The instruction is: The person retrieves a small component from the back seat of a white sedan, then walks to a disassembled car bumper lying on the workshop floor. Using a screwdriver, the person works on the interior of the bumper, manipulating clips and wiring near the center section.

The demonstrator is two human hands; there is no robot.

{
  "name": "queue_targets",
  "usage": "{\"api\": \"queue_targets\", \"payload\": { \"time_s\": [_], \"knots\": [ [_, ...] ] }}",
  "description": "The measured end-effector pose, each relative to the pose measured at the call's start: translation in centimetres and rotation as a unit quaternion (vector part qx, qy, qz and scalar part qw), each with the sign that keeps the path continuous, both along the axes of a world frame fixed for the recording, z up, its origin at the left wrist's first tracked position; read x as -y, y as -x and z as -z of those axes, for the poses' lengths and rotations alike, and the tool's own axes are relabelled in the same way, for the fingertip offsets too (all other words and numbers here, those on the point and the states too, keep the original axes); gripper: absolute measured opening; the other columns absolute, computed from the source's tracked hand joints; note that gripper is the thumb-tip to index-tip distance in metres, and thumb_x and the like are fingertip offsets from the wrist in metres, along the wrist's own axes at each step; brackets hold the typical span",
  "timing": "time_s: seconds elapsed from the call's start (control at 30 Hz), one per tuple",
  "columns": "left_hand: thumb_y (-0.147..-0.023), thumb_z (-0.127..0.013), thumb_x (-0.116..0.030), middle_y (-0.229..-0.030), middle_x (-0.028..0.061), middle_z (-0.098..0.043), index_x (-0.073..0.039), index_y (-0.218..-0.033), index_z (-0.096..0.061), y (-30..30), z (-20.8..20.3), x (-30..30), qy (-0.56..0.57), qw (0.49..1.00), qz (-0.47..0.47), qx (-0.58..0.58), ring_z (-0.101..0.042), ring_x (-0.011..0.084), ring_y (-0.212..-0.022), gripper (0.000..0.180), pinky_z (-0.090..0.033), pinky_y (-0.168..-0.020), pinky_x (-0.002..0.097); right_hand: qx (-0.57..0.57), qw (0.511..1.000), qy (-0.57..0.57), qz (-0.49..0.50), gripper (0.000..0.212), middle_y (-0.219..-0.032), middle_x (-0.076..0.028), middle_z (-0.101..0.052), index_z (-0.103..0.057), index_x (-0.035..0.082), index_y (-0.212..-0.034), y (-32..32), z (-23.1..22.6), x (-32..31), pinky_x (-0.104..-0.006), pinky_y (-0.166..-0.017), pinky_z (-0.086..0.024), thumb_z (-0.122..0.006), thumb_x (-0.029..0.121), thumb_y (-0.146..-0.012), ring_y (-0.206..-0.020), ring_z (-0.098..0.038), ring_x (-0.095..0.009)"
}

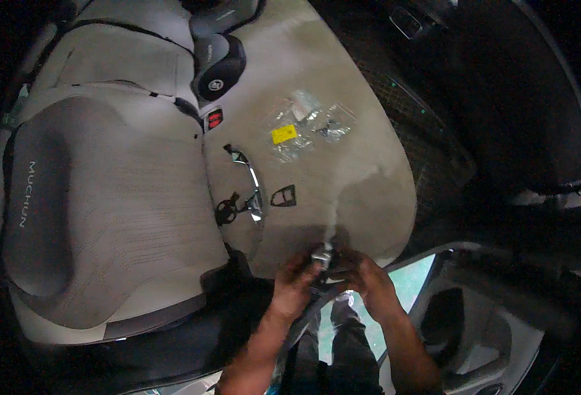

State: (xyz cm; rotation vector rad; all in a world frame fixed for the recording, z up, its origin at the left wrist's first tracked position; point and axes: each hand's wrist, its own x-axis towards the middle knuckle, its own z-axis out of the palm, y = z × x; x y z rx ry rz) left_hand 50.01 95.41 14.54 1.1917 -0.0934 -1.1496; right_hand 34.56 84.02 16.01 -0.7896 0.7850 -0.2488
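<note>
Small metal part point(323, 253): we are holding it between both hands at the front edge of the beige car seat point(343, 118); it is shiny, and its exact kind is too small to tell.
Left hand point(295, 284): we are closing the fingers around the part from the left side.
Right hand point(368, 280): we are pinching the same part from the right; fingers curled, almost closed.
Nearby: clear plastic bags point(307, 122) with a yellow label and dark trim pieces point(284, 195) are lying on the seat, well apart from the hands.
Risk: we are judging the part may be slipping down into the dark gap below the seat edge, because the grip is only by fingertips.
</note>
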Motion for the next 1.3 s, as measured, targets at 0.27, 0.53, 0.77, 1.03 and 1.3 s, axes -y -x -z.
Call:
{"api": "queue_targets", "payload": {
  "time_s": [0.27,0.53,0.77,1.03,1.3],
  "knots": [
    [-0.089,-0.074,-0.012,-0.117,0.0188,-0.066,-0.006,-0.136,-0.056,1.2,-1.7,1.1,-0.062,0.906,0.168,0.384,-0.069,0.0352,-0.100,0.050,-0.056,-0.087,0.0410,-0.043,0.997,0.061,0.020,0.048,-0.112,-0.009,-0.064,-0.064,0.004,-0.125,-1.1,2.2,0.4,-0.0362,-0.082,-0.050,-0.050,0.045,-0.104,-0.095,-0.061,-0.021],
    [-0.090,-0.076,-0.026,-0.121,0.0178,-0.067,-0.004,-0.145,-0.046,-8.5,3.8,0.3,-0.365,0.828,0.034,0.424,-0.066,0.0306,-0.111,0.066,-0.054,-0.091,0.0406,-0.045,0.985,-0.115,0.118,0.047,-0.111,-0.009,-0.069,-0.063,0.004,-0.125,-2.6,3.3,4.0,-0.0386,-0.082,-0.057,-0.058,0.044,-0.101,-0.097,-0.068,-0.023],
    [-0.084,-0.077,-0.022,-0.135,0.0235,-0.055,-0.007,-0.145,-0.047,-12.3,9.1,2.8,-0.486,0.671,0.023,0.560,-0.061,0.0437,-0.110,0.070,-0.054,-0.087,0.0503,-0.018,1.000,0.014,-0.006,0.046,-0.116,-0.015,-0.069,-0.058,0.000,-0.128,-2.5,5.0,5.0,-0.0419,-0.086,-0.059,-0.048,0.039,-0.105,-0.098,-0.070,-0.030],
    [-0.083,-0.069,-0.013,-0.128,0.0169,-0.055,-0.021,-0.146,-0.052,-9.1,10.6,4.3,-0.411,0.682,-0.055,0.602,-0.066,0.0391,-0.097,0.066,-0.056,-0.075,0.0492,-0.044,0.939,0.316,-0.131,0.048,-0.118,-0.018,-0.068,-0.058,-0.004,-0.125,-2.1,4.7,5.3,-0.0396,-0.086,-0.059,-0.037,0.035,-0.107,-0.099,-0.071,-0.031],
    [-0.085,-0.065,-0.005,-0.146,0.0249,-0.044,-0.019,-0.142,-0.057,-7.5,10.3,4.5,-0.354,0.697,-0.004,0.623,-0.051,0.0454,-0.125,0.059,-0.051,-0.096,0.0505,0.028,0.997,-0.061,0.042,0.057,-0.120,-0.018,-0.068,-0.055,-0.004,-0.132,-1.9,6.4,5.0,-0.0430,-0.089,-0.059,-0.045,0.046,-0.106,-0.105,-0.069,-0.031]
  ]
}}
